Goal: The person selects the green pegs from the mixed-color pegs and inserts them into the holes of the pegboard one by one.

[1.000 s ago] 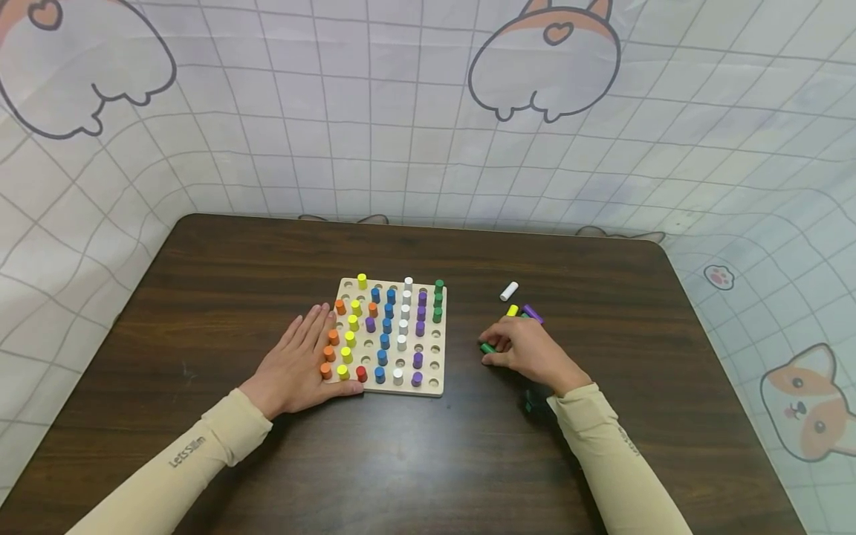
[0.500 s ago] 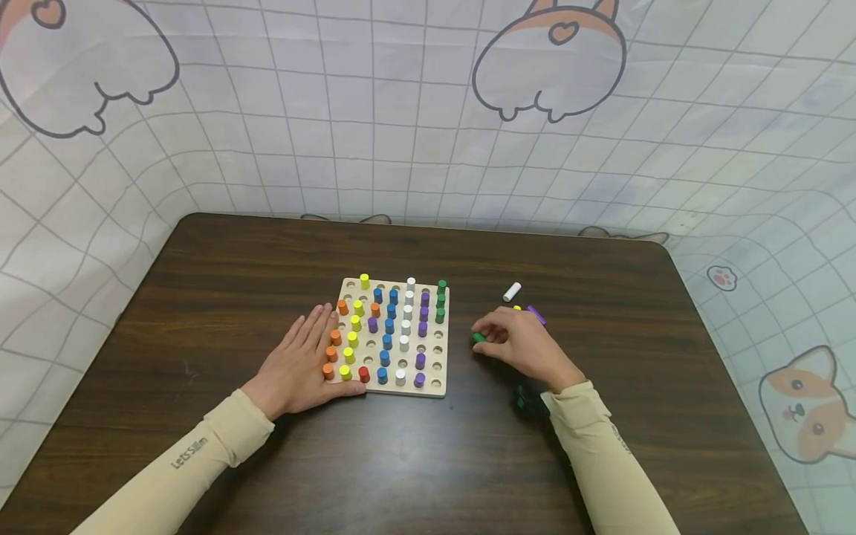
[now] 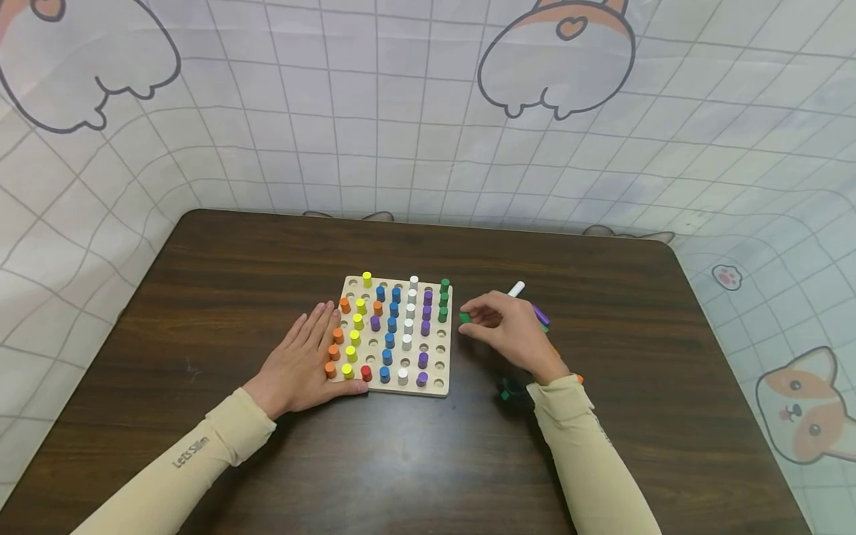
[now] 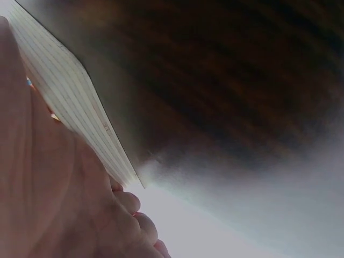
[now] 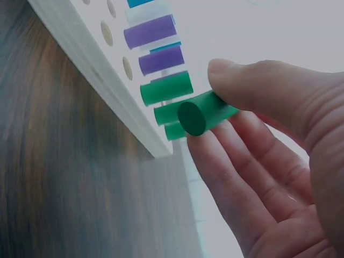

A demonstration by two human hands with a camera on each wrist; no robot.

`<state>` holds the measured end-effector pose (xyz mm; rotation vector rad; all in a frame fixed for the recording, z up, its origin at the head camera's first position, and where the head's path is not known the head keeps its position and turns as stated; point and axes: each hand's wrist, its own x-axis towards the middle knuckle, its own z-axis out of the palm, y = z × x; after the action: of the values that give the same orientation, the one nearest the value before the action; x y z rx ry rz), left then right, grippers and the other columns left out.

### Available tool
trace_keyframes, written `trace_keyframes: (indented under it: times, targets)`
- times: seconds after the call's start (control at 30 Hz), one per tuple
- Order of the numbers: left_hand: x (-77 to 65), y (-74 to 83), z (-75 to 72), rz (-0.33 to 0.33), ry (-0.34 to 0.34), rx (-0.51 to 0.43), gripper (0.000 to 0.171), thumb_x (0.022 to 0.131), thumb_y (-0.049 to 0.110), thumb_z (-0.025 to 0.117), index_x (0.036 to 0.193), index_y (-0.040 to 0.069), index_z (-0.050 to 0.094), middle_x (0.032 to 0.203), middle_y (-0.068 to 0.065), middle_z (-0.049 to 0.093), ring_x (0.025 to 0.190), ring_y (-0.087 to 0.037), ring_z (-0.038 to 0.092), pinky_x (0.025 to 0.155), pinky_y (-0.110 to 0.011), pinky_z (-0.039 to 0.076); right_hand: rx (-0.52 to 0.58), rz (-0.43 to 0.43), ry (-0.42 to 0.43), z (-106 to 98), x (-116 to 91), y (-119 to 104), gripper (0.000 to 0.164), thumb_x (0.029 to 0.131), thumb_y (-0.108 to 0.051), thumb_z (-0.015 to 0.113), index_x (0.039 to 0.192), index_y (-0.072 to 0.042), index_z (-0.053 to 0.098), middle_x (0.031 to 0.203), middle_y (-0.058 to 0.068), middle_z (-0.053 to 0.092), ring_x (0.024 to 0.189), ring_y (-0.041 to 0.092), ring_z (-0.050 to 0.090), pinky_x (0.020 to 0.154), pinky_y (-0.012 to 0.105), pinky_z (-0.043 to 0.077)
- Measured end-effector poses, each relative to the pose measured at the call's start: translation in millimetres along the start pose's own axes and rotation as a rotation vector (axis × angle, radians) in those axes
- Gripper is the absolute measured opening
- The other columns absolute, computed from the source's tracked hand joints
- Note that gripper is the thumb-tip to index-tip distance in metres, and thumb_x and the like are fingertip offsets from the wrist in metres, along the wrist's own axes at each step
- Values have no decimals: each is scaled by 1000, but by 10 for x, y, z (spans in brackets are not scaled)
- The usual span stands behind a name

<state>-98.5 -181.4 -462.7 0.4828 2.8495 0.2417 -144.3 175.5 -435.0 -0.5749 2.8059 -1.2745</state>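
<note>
A wooden pegboard [image 3: 449,371] stands on the table with columns of orange, yellow, blue, white, purple and green pegs in its holes. My left hand [image 3: 297,368] lies with straight fingers along the board's left edge, its thumb at the near edge. In the left wrist view, the board's pale side [image 4: 80,102] shows beside the palm. Just right of the board, my right hand [image 3: 511,331] pinches a green peg [image 5: 207,113] between thumb and fingers. In the right wrist view that peg is in front of the seated green pegs [image 5: 166,89].
Right of my right hand, a white peg [image 3: 516,288] and a purple peg [image 3: 541,315] lie on the dark wooden table [image 3: 401,468]. Bits of orange and green show partly hidden by the hand and wrist. A grid-patterned cloth [image 3: 401,111] hangs behind the table.
My right hand has moved left and slightly away from me, carrying the green peg from the loose pegs to near the board's right edge. My left hand has stayed on the board.
</note>
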Motion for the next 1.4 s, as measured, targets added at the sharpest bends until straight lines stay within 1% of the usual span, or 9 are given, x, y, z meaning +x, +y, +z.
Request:
trace_keyframes:
  times: [0.1, 0.3, 0.4, 0.6, 0.7, 0.87, 1.1, 1.2, 1.4]
  targets:
    - [-2, 2, -8, 1, 2, -2, 127, 82, 87, 53, 166, 1, 10, 176, -17, 8, 164, -38, 11, 134, -57, 12, 31, 18, 17, 24, 25, -12, 26, 86, -23, 86, 109, -16, 76, 99, 1, 75, 88, 14, 72, 84, 33, 65]
    - [-9, 12, -30, 5, 6, 3, 126, 83, 87, 52, 165, 0, 11, 175, -19, 10, 163, -39, 13, 134, -58, 13, 76, 48, 42, 92, 70, -7, 30, 87, -24, 85, 112, -10, 75, 105, 9, 76, 91, 18, 74, 85, 36, 66]
    - [-8, 10, -26, 3, 4, 3, 126, 83, 87, 52, 165, 0, 11, 176, -18, 9, 164, -38, 12, 134, -57, 13, 98, 68, 51, 141, 81, 3, 29, 88, -23, 84, 112, -11, 75, 107, 11, 77, 92, 19, 75, 84, 36, 66]
    - [9, 19, -21, 0, -10, 1, 127, 82, 87, 52, 165, 1, 9, 176, -17, 7, 164, -38, 10, 134, -57, 11, 139, 76, 63, 195, 67, 31, 26, 87, -20, 84, 110, -13, 73, 105, 8, 78, 91, 18, 76, 84, 33, 65]
    - [7, 16, -23, -5, -20, 3, 128, 82, 87, 53, 166, 1, 9, 176, -17, 6, 164, -38, 9, 134, -57, 10, 177, 79, 48, 222, 61, 37, 25, 87, -20, 84, 108, -15, 73, 104, 5, 78, 92, 17, 77, 84, 30, 65]
    - [-1, 18, -21, -5, -19, 1, 127, 83, 86, 54, 166, 1, 8, 176, -17, 5, 164, -37, 8, 134, -56, 10, 228, 72, 26, 265, 60, 41, 23, 87, -17, 84, 107, -16, 72, 103, 5, 78, 92, 17, 78, 84, 28, 65]
    - [-7, 29, -29, 7, -5, -8, 127, 83, 86, 55, 165, 0, 10, 176, -18, 7, 164, -38, 10, 134, -57, 11, 235, 85, 11, 315, 52, 35, 24, 87, -15, 84, 107, -16, 72, 106, 4, 78, 94, 17, 79, 85, 27, 65]
    - [0, 29, -31, 6, -10, -6, 127, 83, 86, 54, 165, 0, 10, 176, -18, 7, 164, -38, 9, 134, -57, 11, 239, 78, 8, 335, 46, 36, 25, 87, -14, 84, 108, -15, 72, 108, 5, 77, 95, 17, 79, 86, 27, 65]
    - [-8, 30, -31, 3, -5, 0, 126, 83, 86, 54, 165, 0, 11, 176, -18, 7, 164, -38, 10, 134, -57, 12, 210, 64, 0, 368, 57, 49, 24, 87, -15, 84, 109, -16, 72, 108, 3, 77, 96, 16, 78, 86, 27, 64]
